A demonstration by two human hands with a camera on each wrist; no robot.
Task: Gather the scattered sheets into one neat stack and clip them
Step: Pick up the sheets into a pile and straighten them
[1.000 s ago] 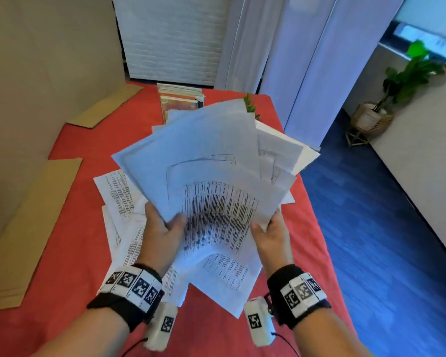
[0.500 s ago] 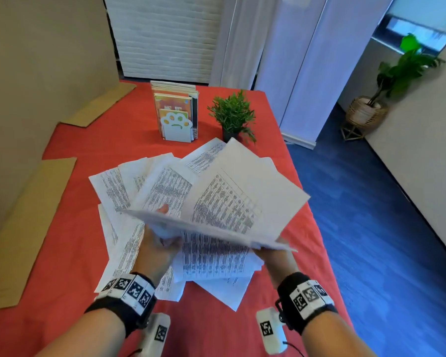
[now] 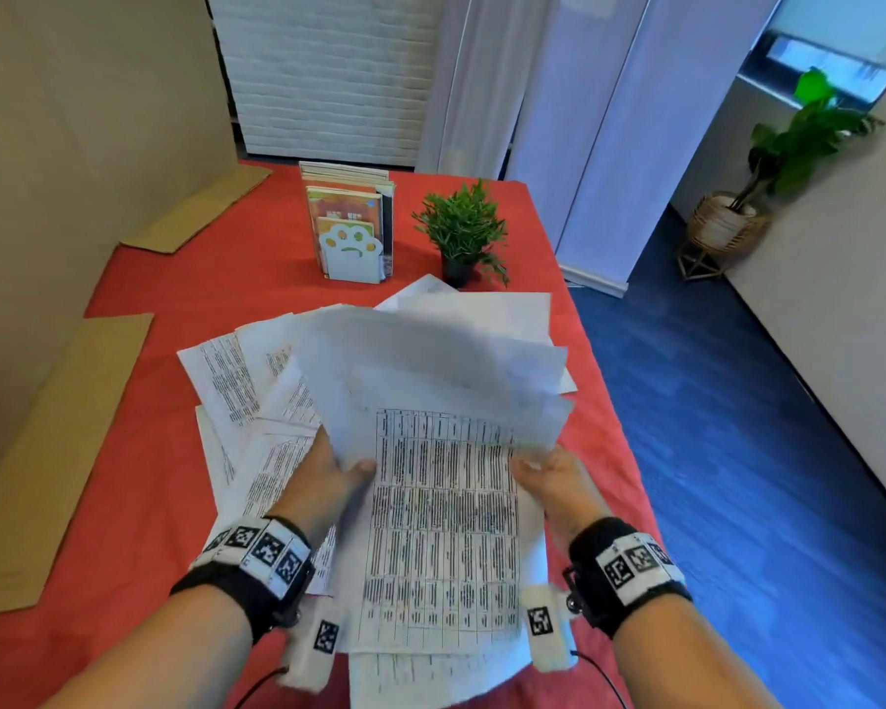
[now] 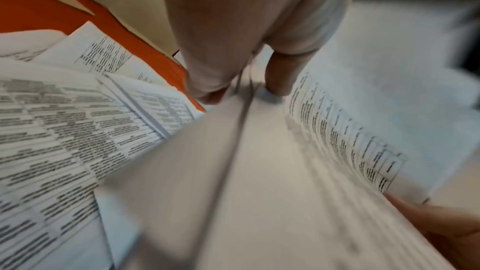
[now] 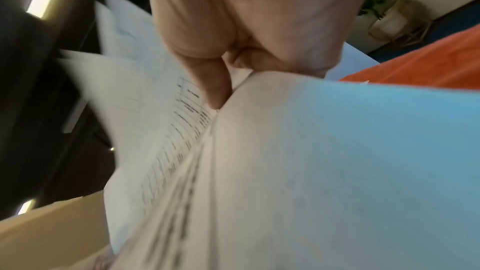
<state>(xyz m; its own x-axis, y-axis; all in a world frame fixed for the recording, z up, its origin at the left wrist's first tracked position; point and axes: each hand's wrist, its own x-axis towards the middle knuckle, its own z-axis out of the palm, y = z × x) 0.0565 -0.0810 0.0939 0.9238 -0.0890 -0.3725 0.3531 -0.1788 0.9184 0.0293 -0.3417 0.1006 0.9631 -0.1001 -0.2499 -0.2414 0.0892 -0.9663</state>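
Observation:
I hold a bundle of printed sheets (image 3: 443,483) raised over the red table, its upper part blurred and fanned out. My left hand (image 3: 336,465) grips the bundle's left edge, thumb on the printed face. My right hand (image 3: 543,470) pinches the right edge. In the left wrist view the left hand (image 4: 244,81) has the bundle (image 4: 259,171) between thumb and fingers. The right wrist view shows the right hand (image 5: 231,81) pinching the same bundle (image 5: 298,171). More loose sheets (image 3: 236,381) lie spread on the cloth to the left and under the bundle. No clip is in sight.
A white paw-shaped bookend with books (image 3: 351,232) and a small potted plant (image 3: 464,232) stand at the back of the red table (image 3: 139,504). Cardboard pieces (image 3: 47,452) lie along the left edge. The table's right edge drops to a blue floor.
The bundle first dropped flat toward the table, then tipped back up with its printed face toward me. Both hands kept their hold on its side edges.

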